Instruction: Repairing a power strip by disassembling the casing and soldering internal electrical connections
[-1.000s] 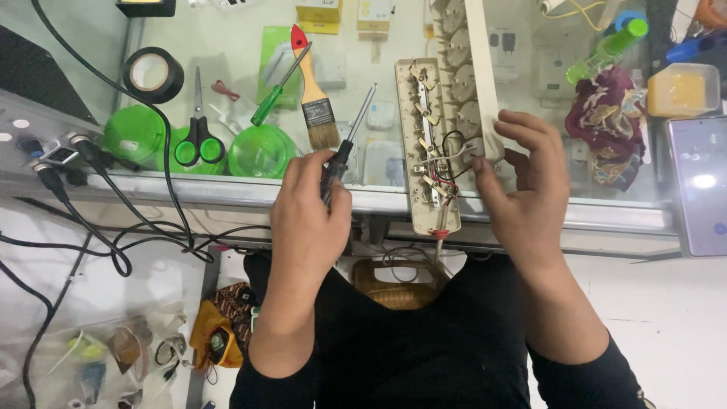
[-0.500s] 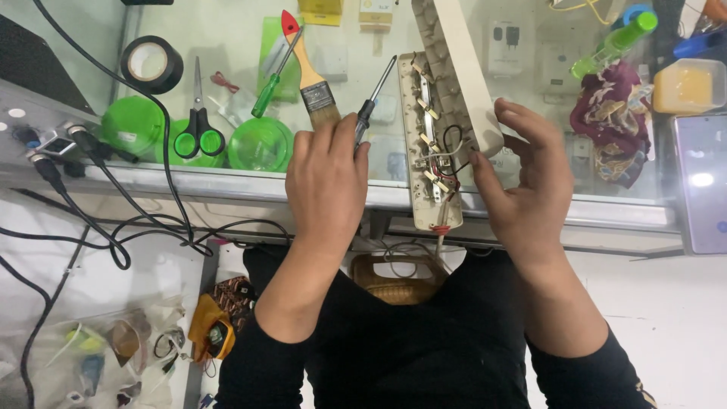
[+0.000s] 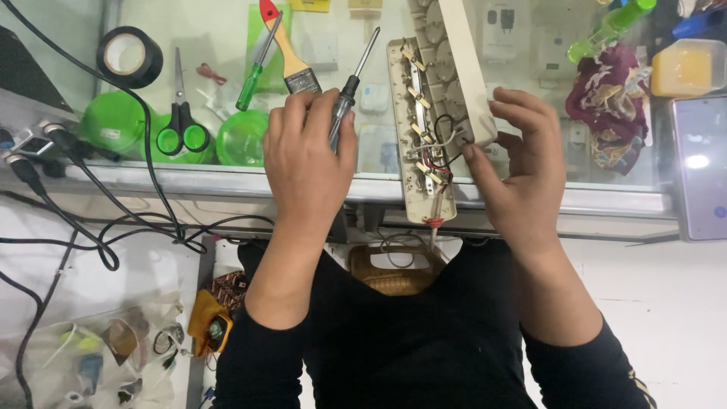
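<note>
left hand [image 3: 307,163] is curled tight round a black-handled screwdriver [image 3: 350,87], its thin metal shaft pointing up over the glass counter [image 3: 227,178]. right hand [image 3: 522,174] grips the opened cream plastic power strip [image 3: 432,113] at its edge, wires and brass contacts bared. a wooden-handled brush [image 3: 288,53] lies just beside the screwdriver.

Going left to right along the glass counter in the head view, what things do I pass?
Black tape roll → green-handled scissors → paintbrush → left hand holding a screwdriver → opened power strip → right hand → crumpled cloth → yellow box.
</note>
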